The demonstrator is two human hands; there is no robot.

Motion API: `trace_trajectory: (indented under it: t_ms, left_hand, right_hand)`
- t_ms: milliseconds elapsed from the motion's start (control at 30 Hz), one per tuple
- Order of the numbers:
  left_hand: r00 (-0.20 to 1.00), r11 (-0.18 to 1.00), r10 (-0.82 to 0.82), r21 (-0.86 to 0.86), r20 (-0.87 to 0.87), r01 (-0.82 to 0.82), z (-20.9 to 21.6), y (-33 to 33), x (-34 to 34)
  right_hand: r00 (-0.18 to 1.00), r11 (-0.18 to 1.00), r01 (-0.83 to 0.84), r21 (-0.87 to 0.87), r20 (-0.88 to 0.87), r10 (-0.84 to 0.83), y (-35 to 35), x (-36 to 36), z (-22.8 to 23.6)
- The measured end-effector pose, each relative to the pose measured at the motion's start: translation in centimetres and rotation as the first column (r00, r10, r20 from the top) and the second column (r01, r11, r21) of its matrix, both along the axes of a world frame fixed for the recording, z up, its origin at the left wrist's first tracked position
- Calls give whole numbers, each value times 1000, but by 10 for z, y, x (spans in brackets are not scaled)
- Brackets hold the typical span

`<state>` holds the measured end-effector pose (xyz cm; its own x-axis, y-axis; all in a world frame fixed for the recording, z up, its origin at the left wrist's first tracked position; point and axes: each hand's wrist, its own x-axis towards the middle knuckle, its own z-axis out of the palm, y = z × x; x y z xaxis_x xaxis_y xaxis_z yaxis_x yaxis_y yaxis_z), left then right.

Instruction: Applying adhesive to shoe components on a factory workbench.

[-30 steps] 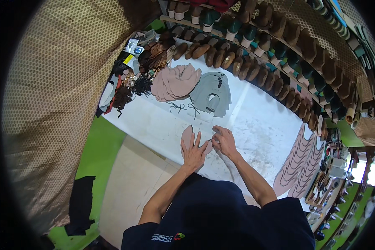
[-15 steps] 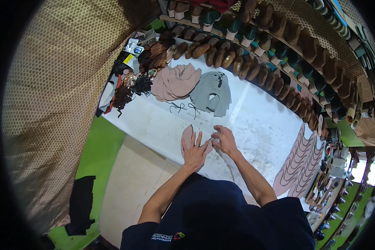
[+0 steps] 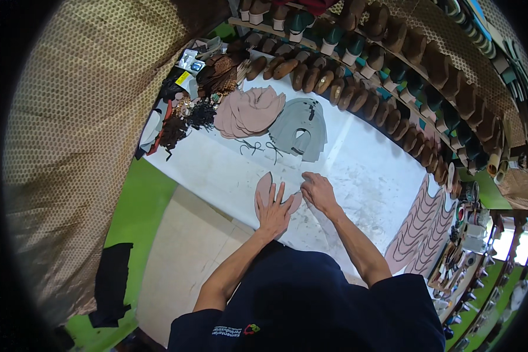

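Observation:
A flat pink shoe-upper piece (image 3: 264,186) lies on the white table near its front edge. My left hand (image 3: 274,216) rests flat on it with the fingers spread, hiding its middle. At the right edge of the piece, my right hand (image 3: 318,193) is closed, its fingers curled in and its knuckles up. Whatever those fingers hold, if anything, is too small or hidden to make out. Beyond my hands lie a fanned stack of pink pieces (image 3: 246,114) and a stack of grey curved pieces (image 3: 281,130). Thin dark cords (image 3: 251,147) lie in front of the stacks.
Brown shoe lasts (image 3: 358,101) line the back edge of the white table (image 3: 364,170), below shelves of more lasts. Overlapping pink pieces with wavy edges (image 3: 418,226) cover the right end. Black straps (image 3: 201,114) and packets pile up at the left end.
My right hand has shifted slightly right, and its fingers have curled in more tightly. My left hand stays spread on the pink piece. The whole view has shifted slightly.

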<state>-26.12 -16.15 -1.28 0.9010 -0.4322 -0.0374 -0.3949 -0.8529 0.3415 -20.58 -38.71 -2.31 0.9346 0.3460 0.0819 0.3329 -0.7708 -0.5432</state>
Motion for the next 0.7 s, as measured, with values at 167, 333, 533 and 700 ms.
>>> trace_trajectory:
  t_ms: [167, 333, 533, 700]
  left_hand:
    - [1000, 1000, 6, 8, -12, -6, 0, -1, 1]
    - [1000, 1000, 18, -21, 5, -18, -4, 1, -1]
    - [999, 1000, 20, -17, 30, -20, -10, -4, 2]
    - [999, 999, 34, -42, 20, -33, -9, -5, 3]
  right_hand:
    - [1000, 1000, -10, -13, 8, 10, 0, 1, 4]
    - [999, 999, -43, -4, 30, 43, -1, 0, 9]
    - [994, 996, -82, -43, 67, 85, -1, 4, 0]
    - [1000, 999, -30, 18, -3, 30, 4, -1, 6]
